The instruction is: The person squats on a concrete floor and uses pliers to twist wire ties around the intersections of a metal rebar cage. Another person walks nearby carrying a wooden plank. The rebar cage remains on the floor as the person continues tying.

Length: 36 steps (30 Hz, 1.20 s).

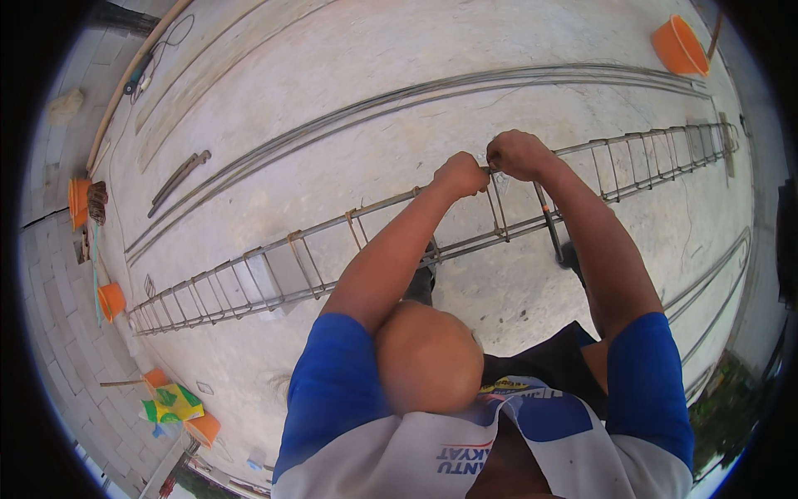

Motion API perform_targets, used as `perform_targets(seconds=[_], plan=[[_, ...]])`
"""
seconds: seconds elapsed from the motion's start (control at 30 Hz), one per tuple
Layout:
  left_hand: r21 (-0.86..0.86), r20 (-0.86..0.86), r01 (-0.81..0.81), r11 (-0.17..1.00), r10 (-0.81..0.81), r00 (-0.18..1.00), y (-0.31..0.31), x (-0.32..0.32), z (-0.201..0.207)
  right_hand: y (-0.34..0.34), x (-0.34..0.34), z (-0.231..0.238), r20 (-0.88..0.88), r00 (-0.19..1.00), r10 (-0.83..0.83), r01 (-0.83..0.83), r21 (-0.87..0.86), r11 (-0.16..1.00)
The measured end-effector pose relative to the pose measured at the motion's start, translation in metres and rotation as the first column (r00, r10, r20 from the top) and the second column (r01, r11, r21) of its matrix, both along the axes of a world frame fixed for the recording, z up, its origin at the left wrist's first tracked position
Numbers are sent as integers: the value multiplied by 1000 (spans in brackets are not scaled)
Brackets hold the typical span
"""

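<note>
A long, narrow rebar cage (303, 261) of steel bars and rectangular stirrups runs across the floor, rising from left to right. At its far long bar, beside a stirrup (498, 208), my left hand (461, 175) is closed with its fingers pinched together. Close by on the right, my right hand (517, 155) is closed over the same bar, its fingertips turned toward the left hand. Whatever small thing the fingers pinch is hidden. Under my right forearm, a tool with an orange-and-black handle (546, 214) leans at the cage; its kind is unclear.
Several loose steel rods (332, 125) lie beyond the cage. An orange bucket (682, 46) stands at the far right. A pair of dark metal bars (179, 183) and a corded power tool (137, 76) lie left. More bent rods (706, 287) lie right. My bent knee (428, 358) is near the cage.
</note>
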<state>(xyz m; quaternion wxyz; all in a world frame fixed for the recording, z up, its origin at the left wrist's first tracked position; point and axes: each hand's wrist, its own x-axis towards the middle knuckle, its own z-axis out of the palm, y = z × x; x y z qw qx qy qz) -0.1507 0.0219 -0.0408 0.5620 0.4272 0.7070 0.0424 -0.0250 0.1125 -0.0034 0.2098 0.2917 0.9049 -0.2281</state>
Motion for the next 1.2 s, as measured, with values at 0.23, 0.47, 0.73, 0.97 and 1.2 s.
perform_targets(seconds=[0.23, 0.47, 0.73, 0.97, 1.2], plan=[[252, -20, 135, 958, -135, 991, -14, -6, -5, -1, 1, 4, -3, 1000, -11, 11, -7, 1000], [463, -375, 319, 827, -144, 916, -25, 10, -8, -1, -3, 10, 6, 1000, -15, 15, -10, 1000], [474, -206, 27, 880, 82, 975, -23, 15, 7, -2, -1, 7, 4, 1000, -28, 28, 1, 1000], [390, 121, -442, 808, 430, 894, -16, -4, 2, -5, 1, 1, -22, 1000, 11, -9, 60, 998], [207, 262, -502, 840, 447, 855, -8, -9, 12, -10, 8, 6, -108, 994, -36, 49, 119, 992]])
